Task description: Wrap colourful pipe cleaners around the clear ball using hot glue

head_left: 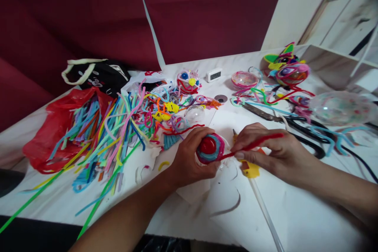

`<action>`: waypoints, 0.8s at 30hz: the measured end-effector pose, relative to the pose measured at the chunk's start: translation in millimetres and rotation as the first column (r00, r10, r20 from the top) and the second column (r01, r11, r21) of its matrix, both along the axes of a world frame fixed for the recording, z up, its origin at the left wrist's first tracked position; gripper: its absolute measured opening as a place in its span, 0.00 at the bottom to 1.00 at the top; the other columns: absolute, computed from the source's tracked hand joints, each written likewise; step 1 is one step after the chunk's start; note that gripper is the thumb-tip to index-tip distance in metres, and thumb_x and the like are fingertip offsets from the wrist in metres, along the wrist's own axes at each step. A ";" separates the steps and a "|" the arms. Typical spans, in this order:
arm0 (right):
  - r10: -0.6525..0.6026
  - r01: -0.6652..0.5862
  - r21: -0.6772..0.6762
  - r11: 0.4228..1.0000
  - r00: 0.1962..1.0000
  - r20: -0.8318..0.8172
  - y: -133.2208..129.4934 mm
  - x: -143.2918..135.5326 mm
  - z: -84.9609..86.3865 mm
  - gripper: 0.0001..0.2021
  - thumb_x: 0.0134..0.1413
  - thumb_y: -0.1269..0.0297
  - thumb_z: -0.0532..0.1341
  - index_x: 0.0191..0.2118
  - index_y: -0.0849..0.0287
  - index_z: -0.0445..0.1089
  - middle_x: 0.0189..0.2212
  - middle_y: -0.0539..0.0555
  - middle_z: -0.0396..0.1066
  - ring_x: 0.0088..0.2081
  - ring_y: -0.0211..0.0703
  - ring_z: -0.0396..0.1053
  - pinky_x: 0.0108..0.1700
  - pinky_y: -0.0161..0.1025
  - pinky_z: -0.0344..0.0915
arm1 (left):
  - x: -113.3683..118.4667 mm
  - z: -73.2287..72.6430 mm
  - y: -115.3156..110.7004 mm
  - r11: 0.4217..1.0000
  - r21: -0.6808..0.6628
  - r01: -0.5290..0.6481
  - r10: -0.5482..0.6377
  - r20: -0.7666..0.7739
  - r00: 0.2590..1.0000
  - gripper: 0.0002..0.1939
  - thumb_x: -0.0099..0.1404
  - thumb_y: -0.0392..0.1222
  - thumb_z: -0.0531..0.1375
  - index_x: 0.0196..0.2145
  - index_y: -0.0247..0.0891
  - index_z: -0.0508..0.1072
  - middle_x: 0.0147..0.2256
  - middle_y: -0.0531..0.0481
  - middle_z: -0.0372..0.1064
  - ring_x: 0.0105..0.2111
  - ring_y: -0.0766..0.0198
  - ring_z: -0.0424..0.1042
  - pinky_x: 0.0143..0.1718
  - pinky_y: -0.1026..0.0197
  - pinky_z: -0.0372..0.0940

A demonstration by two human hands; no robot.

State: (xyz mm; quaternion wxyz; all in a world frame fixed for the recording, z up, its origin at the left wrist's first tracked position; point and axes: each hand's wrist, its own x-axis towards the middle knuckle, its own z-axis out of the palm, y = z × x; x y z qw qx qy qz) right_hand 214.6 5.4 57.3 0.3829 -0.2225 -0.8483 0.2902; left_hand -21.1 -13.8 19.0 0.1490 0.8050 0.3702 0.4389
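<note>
From where I stand, the person's left hand [189, 162] is curled around a small round piece with a glossy red dome ringed in blue and pink fuzzy strands [208, 145], held over the near middle of the white bench [44, 201]; the right hand [267, 151] pinches a long red fuzzy stem [260, 142] between thumb and fingers. The step in hand looks like laying that stem along the piece's edge, and another turn would call for gentle tension with the piece kept steady. The dome faces up and toward the person; being round, the piece shows no clear long axis, while the stem runs from its near right edge out to the right, angled slightly far. Just beneath the right hand lies a yellow tool with a clear stick [251, 170], probably a glue gun
</note>
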 end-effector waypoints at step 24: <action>-0.075 0.089 -0.616 0.783 0.996 0.049 6.1 -4.8 -8.8 0.14 0.52 0.49 0.69 0.32 0.55 0.73 0.29 0.50 0.67 0.25 0.39 0.69 0.25 0.39 0.74 | 1.1 1.7 -0.6 0.991 -0.080 0.105 -0.105 0.011 0.994 0.34 0.49 0.39 0.67 0.55 0.42 0.67 0.50 0.41 0.71 0.51 0.48 0.72 0.56 0.43 0.67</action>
